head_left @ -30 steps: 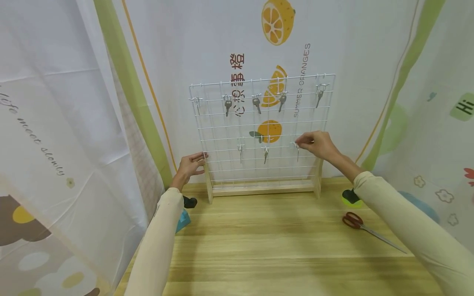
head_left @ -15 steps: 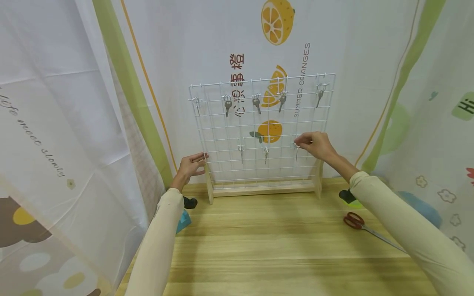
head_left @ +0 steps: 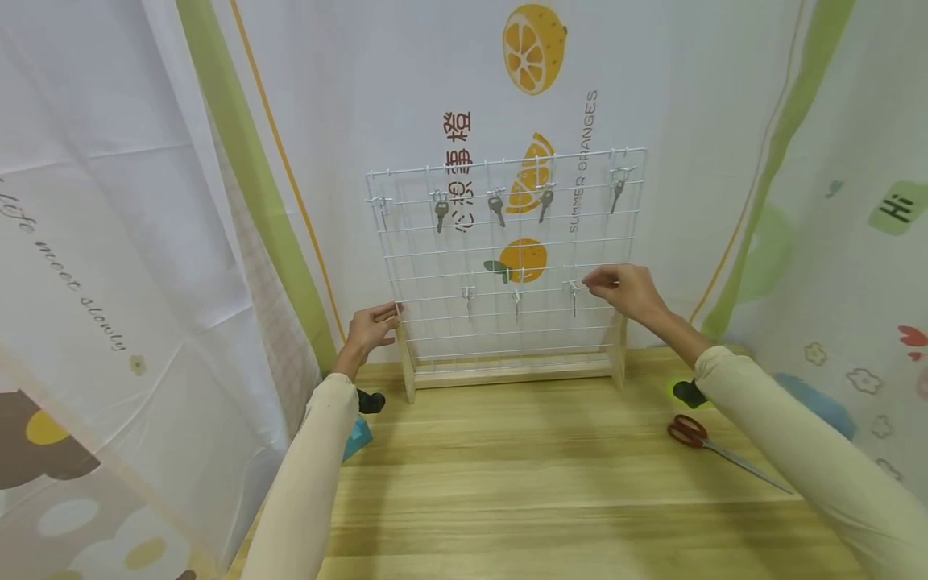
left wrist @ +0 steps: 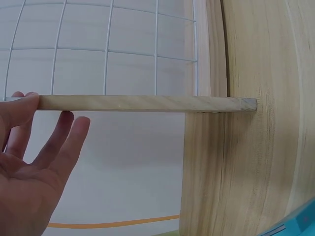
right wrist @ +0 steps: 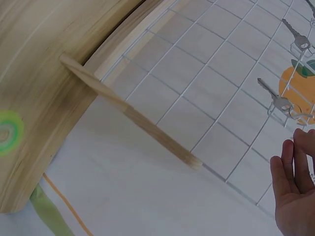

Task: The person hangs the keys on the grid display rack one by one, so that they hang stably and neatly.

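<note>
A white wire grid rack (head_left: 507, 250) stands upright on wooden feet. Its left edge is held by my left hand (head_left: 370, 332); in the left wrist view, thumb and fingers lie on either side near the top of the wooden side post (left wrist: 142, 103). My right hand (head_left: 629, 292) is just right of the rightmost lower key (head_left: 574, 303), thumb and fingertips close together, nothing visible between them. In the right wrist view that key (right wrist: 278, 100) hangs by its ring, a little beyond the fingertips. Two more keys hang left of it in the lower row.
Several keys hang along the upper row, including a grey key (head_left: 441, 213). Red-handled scissors (head_left: 689, 432) lie on the wooden table (head_left: 507, 475) at right. A blue object (head_left: 357, 439) and a black object (head_left: 371, 402) are by the left forearm. A printed curtain (head_left: 319, 80) hangs behind.
My right hand has drawn back slightly to the right, off the rightmost lower key, which stays hanging on its hook. The left hand keeps its place on the rack.
</note>
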`<state>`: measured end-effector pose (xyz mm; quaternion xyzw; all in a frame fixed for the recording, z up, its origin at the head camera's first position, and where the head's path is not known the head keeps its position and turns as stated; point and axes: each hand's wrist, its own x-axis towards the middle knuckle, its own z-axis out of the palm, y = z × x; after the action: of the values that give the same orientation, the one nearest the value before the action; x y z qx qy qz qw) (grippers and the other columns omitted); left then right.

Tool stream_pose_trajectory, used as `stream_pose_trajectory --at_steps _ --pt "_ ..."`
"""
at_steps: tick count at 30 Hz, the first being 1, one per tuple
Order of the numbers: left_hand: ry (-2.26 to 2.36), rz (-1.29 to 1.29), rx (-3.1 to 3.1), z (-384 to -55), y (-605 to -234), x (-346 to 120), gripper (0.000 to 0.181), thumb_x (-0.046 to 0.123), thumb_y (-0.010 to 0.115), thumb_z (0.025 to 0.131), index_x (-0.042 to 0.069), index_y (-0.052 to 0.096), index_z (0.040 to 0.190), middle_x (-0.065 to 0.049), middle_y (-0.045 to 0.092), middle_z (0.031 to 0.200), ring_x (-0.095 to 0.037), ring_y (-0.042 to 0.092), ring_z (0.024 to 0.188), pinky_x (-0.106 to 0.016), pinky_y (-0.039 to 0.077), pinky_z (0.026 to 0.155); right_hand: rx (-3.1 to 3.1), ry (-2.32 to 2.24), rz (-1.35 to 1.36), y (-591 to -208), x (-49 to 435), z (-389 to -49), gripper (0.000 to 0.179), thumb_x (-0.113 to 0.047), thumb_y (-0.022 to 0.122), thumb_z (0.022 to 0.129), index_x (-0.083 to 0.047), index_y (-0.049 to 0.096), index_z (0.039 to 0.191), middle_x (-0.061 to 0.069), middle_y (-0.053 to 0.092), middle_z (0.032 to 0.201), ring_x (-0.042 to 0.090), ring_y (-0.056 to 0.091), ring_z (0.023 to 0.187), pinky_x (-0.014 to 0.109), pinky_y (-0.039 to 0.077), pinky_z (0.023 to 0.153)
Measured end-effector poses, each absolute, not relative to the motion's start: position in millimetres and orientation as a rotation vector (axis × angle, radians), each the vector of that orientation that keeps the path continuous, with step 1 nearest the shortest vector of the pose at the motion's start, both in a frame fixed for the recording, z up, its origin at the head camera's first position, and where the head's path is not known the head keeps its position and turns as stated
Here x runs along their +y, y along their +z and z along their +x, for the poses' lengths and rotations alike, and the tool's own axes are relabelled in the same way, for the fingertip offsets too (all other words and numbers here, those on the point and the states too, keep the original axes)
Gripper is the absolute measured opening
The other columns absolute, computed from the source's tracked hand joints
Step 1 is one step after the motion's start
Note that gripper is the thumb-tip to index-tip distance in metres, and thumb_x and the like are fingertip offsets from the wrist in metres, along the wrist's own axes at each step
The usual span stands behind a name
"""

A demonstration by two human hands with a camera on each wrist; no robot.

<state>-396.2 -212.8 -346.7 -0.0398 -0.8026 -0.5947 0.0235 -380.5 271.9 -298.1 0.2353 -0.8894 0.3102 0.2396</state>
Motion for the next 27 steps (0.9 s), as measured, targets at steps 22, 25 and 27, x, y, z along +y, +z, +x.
stream_pose_trajectory --at_steps 22,25,27 --pt "-1.502 -0.266 -2.673 -391.1 -329.3 -235.4 0.052 0.016 0.057 0.109 0.004 0.044 0.158 -0.015 0.043 0.161 -0.038 0.051 0.14 -0.048 0.057 0.101 -2.45 0.642 0.696 -297.4 291.7 -345.9 0.021 -0.002 0.072 0.097 0.007 0.072 0.116 0.026 0.074 0.112 0.045 0.069 0.105 0.063 0.056 0.095" --pt "-1.394 -0.301 -2.696 -386.0 -323.3 -241.5 0.051 0.016 0.057 0.109 0.002 0.044 0.157 -0.017 0.044 0.16 -0.04 0.051 0.139 -0.05 0.058 0.101 -2.433 0.521 0.652 -305.0 297.7 -342.4 0.029 -0.005 0.074 0.096 0.008 0.069 0.122 0.028 0.071 0.12 0.049 0.065 0.113 0.065 0.054 0.095" --pt "-1.299 -0.335 -2.71 -381.7 -320.0 -245.4 0.05 0.015 0.057 0.109 -0.002 0.045 0.155 -0.021 0.045 0.158 -0.043 0.052 0.137 -0.053 0.056 0.103 -2.392 0.465 0.624 -312.5 302.7 -340.7 0.034 -0.007 0.077 0.095 0.007 0.067 0.125 0.03 0.068 0.124 0.051 0.061 0.117 0.065 0.056 0.09"
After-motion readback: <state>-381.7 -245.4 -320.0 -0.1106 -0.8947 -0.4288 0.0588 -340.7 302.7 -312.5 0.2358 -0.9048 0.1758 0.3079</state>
